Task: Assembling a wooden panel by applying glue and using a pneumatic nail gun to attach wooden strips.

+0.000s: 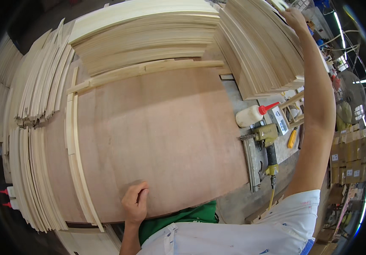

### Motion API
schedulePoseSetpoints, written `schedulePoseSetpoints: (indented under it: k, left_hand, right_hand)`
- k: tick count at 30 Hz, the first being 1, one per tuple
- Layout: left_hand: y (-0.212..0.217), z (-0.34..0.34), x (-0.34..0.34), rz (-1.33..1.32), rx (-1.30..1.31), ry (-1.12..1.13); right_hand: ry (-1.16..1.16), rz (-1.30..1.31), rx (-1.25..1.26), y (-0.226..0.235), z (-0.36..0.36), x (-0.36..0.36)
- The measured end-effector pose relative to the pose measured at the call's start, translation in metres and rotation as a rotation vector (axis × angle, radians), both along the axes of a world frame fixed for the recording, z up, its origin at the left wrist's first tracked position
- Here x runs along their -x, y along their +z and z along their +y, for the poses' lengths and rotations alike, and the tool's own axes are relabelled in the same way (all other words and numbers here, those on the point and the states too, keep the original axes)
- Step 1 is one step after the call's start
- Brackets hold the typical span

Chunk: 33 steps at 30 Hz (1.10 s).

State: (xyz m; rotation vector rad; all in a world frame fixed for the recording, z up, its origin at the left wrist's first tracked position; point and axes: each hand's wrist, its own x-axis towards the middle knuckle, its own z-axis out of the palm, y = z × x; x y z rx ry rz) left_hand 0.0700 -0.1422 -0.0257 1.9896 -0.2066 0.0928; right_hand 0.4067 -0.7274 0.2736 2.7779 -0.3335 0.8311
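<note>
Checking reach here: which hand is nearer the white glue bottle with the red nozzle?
Left. The left hand rests on the plywood sheet, below-left of the glue bottle; the right hand is farther, up at the stacked boards.

right hand (294, 18) fingers hidden among stacked boards (264, 51), glue bottles (7, 197) cropped by rim

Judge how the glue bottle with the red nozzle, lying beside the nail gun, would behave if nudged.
The glue bottle lies on its side with a rounded body, so it would probably roll rather than slide. Its plastic looks soft and squeezable, likely light and not fragile. The tapered red nozzle would probably make it curve toward the nail gun, or stop against it.
</note>
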Motion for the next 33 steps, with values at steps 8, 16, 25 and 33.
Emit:
schedulePoseSetpoints:
  k: [8,16,25,33]
  left_hand:
    - [0.024,0.007,-0.007,-0.04,-0.011,-0.083]
    - [0.035,0.066,-0.069,-0.365,-0.332,0.068]
    - [-0.016,0.091,-0.177,-0.498,-0.591,0.11]
    - [-0.033,0.099,-0.215,-0.496,-0.588,0.12]
  right_hand:
    - [0.557,-0.353,0.126,-0.035,0.261,0.134]
    - [0.953,0.481,-0.429,-0.208,0.324,0.149]
    - [0.994,0.569,-0.478,-0.28,0.369,0.098]
    - [1.079,0.463,-0.397,-0.298,0.363,0.096]
